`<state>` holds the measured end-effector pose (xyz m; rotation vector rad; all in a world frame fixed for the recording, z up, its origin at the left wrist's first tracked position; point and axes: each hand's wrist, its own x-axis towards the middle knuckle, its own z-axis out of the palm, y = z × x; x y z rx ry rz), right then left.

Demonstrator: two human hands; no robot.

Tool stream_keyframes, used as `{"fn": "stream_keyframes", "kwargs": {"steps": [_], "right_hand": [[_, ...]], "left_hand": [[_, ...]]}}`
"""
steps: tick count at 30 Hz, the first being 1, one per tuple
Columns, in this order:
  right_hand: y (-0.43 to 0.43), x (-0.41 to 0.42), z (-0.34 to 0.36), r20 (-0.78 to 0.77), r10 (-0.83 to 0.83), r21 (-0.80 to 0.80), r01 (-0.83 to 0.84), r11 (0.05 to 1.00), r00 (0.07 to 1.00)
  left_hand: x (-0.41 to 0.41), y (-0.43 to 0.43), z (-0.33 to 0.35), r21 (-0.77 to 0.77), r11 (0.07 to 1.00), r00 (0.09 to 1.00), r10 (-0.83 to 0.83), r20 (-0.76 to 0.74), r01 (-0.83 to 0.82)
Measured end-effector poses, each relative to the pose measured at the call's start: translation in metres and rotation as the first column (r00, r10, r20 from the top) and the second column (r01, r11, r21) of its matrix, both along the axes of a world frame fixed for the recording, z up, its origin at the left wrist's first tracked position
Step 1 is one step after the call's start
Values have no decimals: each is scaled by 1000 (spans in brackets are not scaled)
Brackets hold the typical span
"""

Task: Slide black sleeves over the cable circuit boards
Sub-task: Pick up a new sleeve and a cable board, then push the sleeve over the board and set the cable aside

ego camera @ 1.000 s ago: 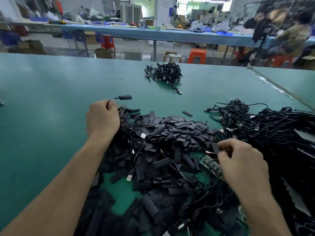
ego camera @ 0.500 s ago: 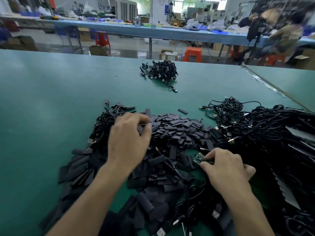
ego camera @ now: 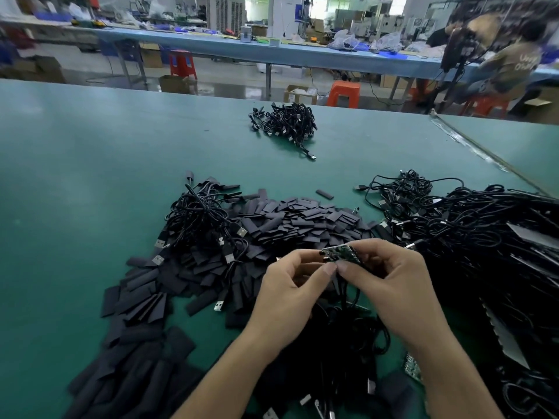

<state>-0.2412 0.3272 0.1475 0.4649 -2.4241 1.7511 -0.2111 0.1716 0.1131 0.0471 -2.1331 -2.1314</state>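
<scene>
Now, from the left: bare green table (ego camera: 75,176), then a loose tangle of cables (ego camera: 199,219) with plugs splayed out, touched by the left hand (ego camera: 287,300) a second ago and let go of since. Just beside it and partly under it, the pile of black sleeves (ego camera: 305,219), dipped into half a second back.

Nearer the middle, that left hand brought in and raised off the pile. Fingers curled, thumb and forefinger pinching at the left end of the circuit board (ego camera: 340,253). Sleeve in that pinch or not, impossible to tell; only something dark at the board's end.

Board itself lifted clear of the pile, held in the air between both hands, cable hanging below. Right hand (ego camera: 393,285) gripping the board's right end, fingers curled round it, thumb tip touching the left thumb. Further right, the big heap of cables (ego camera: 484,237), lying against the sleeves.

Meaning, most likely: fetching over, threading about to begin, sleeve not yet over the board.
</scene>
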Motion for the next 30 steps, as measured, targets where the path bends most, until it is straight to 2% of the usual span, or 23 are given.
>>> {"fn": "stream_keyframes", "kwargs": {"steps": [2,4,12,18,21,23,30], "right_hand": [[-2,1,3,45,88,-96,-83,992,995],[-3,2,3,72,92,-159,-80,984,993],[-8,-1,-7,154,58,-180,-30,983,986],[-7,-3,-15,232,12,-208,37,977,973],[-5,-4,-19,93,-102,46,98,994,990],[-4,-4,-19,10,-101,199,97,975,995],[-2,-13,-8,-161,-52,192,83,978,986]], "left_hand": [[0,0,0,54,999,999,-2,-32,4],[0,-2,-1,71,997,999,-4,-40,7],[-1,-1,-5,74,997,995,14,-95,-7],[-2,-2,-9,98,993,998,68,-15,-66],[-3,-2,-11,116,987,993,114,-5,-113],[-3,-2,-11,146,980,991,135,2,-134],[-2,-3,-8,135,991,998,13,-61,-5]]}}
